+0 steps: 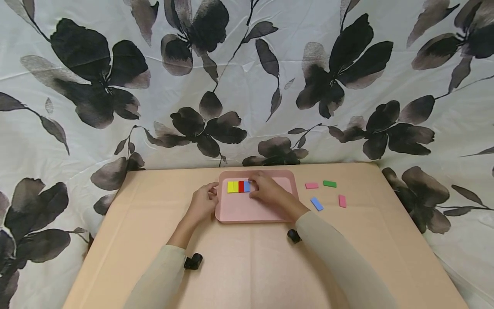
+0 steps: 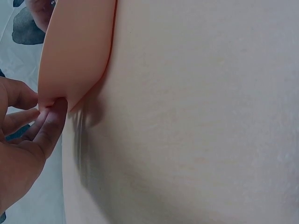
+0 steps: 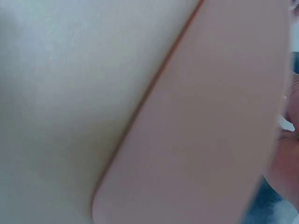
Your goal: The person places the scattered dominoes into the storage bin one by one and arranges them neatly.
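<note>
A pink tray point(image 1: 235, 210) lies on the table. On it, in a row near the upper left, stand two yellow tiles point(image 1: 233, 187), a red tile point(image 1: 241, 186) and a blue tile point(image 1: 247, 186). My left hand point(image 1: 202, 201) grips the tray's left rim, thumb and fingers pinching the wall in the left wrist view. Over the tray, my right hand point(image 1: 272, 191) has thumb and forefinger at the blue tile's right end, pinching it; the hand covers part of that end. In the right wrist view the tray wall hides most of this hand.
Right of the tray lie loose tiles: a pink tile point(image 1: 311, 186), a green tile point(image 1: 329, 183), a second blue tile point(image 1: 317, 204) and another pink tile point(image 1: 342, 201). The table point(image 1: 247, 266) has a beige cover. A floral cloth point(image 1: 270, 86) hangs behind it.
</note>
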Demonstrator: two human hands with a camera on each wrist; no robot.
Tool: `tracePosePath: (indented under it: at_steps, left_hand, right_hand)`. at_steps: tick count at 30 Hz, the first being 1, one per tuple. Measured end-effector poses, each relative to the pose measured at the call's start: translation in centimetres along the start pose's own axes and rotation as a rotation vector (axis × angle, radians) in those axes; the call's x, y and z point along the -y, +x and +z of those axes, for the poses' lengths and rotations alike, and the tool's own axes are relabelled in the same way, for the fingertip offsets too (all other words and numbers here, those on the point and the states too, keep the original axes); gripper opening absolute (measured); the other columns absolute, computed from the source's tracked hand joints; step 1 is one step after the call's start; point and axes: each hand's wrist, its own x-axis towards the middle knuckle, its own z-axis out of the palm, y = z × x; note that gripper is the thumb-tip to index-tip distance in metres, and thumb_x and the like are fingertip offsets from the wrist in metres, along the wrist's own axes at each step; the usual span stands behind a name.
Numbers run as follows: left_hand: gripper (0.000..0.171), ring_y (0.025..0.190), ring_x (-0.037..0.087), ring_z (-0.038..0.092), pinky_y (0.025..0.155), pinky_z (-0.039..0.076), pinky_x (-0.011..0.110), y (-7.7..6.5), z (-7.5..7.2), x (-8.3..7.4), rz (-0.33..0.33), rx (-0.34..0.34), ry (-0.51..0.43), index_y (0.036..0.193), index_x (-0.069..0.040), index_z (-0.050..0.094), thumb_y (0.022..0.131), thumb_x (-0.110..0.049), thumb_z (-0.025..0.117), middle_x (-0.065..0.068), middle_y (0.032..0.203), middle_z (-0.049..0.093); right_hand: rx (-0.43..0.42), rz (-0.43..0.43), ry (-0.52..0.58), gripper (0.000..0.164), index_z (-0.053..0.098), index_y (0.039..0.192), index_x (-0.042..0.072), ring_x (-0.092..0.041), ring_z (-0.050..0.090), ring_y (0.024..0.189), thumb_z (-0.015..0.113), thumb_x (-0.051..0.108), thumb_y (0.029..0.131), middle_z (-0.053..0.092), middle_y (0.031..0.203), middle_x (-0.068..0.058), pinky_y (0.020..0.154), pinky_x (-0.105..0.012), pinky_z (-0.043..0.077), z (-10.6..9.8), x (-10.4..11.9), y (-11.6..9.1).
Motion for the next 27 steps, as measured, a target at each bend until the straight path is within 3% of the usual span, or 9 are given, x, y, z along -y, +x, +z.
tracePosePath:
  at_steps: [4,9,18,27]
  left_hand:
    - [0.055,0.092,0.024,0.065,0.071,0.054,0.024,0.0,0.0,-0.1,0.002,-0.004,-0.005,0.142,0.003,0.058,0.087,0.008,0.057,0.02,0.111,0.065]
    - [0.054,0.093,0.025,0.065,0.071,0.054,0.024,0.1,0.2,-0.2,0.004,-0.003,0.001,0.142,0.004,0.058,0.088,0.007,0.058,0.02,0.111,0.065]
    - [0.054,0.094,0.025,0.066,0.072,0.055,0.026,0.3,0.4,-0.1,0.002,-0.005,-0.008,0.142,0.003,0.057,0.088,0.008,0.057,0.02,0.112,0.065]
    - [0.054,0.094,0.025,0.065,0.073,0.054,0.026,0.6,0.5,0.0,-0.008,-0.011,0.01,0.142,0.002,0.057,0.088,0.007,0.057,0.019,0.112,0.065]
  right_hand:
    - [-0.01,-0.012,0.032,0.059,0.057,0.145,0.012,-0.023,0.057,0.11,0.079,0.019,0.092,0.056,0.128,-0.007,0.098,-0.035,0.057,-1.4,0.2,-1.1]
    - [-0.058,-0.09,0.039,0.057,0.059,0.145,0.01,-0.022,0.06,0.103,0.079,0.017,0.091,0.058,0.131,-0.013,0.088,-0.032,0.06,-3.5,-0.5,-2.7]
    - [-0.245,-0.206,0.033,0.05,0.065,0.134,0.004,-0.023,0.066,0.095,0.082,0.014,0.088,0.063,0.118,-0.017,0.087,-0.04,0.059,-7.5,-3.6,-5.7]
    - [-0.32,-0.181,0.044,0.043,0.065,0.131,0.003,-0.027,0.069,0.099,0.079,0.013,0.091,0.065,0.122,-0.016,0.089,-0.046,0.06,-9.5,-7.4,-8.8]
